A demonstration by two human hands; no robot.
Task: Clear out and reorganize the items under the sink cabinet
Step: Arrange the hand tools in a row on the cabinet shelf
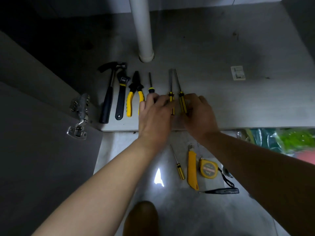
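Observation:
Tools lie in a row on the cabinet floor (221,99): a hammer (109,92), an adjustable wrench (121,92), yellow-handled pliers (134,92), a short screwdriver (150,84) and two long yellow-and-black screwdrivers. My left hand (153,114) rests over the short screwdriver's handle, and its fingertips touch the left long screwdriver (171,89). My right hand (197,113) pinches the handle of the right long screwdriver (180,92), which lies flat beside the other.
A white drain pipe (143,31) rises behind the tools. The cabinet door (42,116) with its hinge (80,114) stands open at left. On the floor in front lie a small screwdriver (179,166), utility knife (192,169), tape measure (208,168) and a black tool (221,191). Bags (281,140) sit at right.

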